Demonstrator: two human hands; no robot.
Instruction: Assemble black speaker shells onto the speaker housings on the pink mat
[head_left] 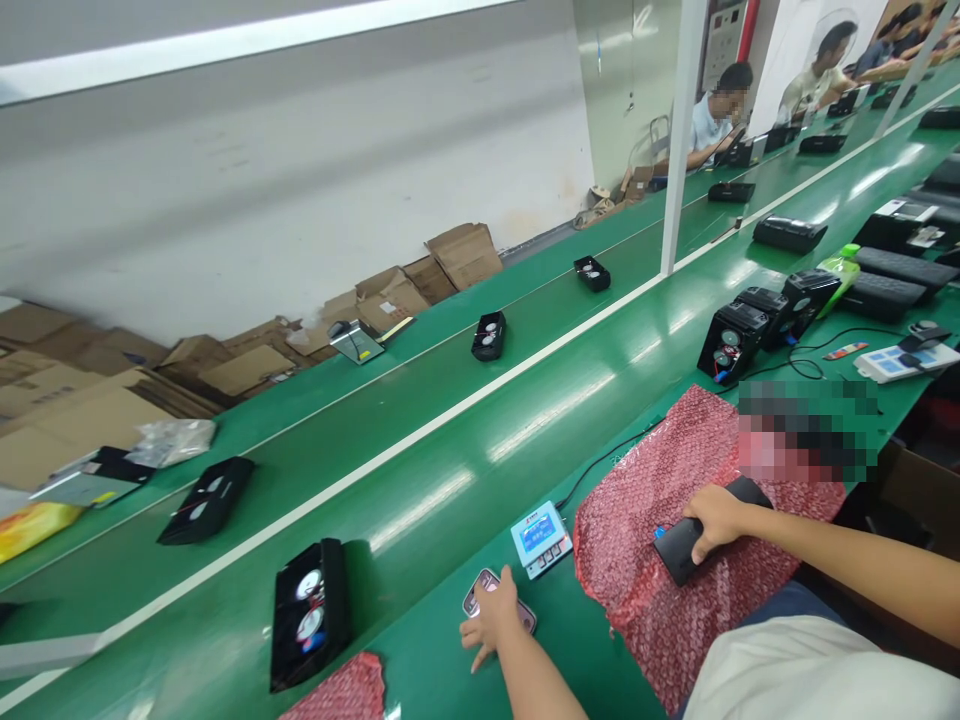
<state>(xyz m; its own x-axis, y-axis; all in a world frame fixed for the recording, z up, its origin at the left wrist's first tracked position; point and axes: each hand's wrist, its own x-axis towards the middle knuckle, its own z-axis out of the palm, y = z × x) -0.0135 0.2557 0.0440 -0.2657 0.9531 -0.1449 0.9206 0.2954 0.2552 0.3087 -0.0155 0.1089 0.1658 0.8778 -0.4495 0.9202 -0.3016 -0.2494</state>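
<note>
- Right hand (716, 522) closed round a black box (675, 555), over red bubble wrap (649, 505), at four o'clock
- Left hand (496, 612) over a phone (474, 597) at six o'clock, fingers spread; whether it grips, I can't quite tell

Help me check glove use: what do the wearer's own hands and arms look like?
The left hand and right hand are ungloved, with no ring or watch visible. The forearms show no sleeves; a pale shirt is worn.
</note>
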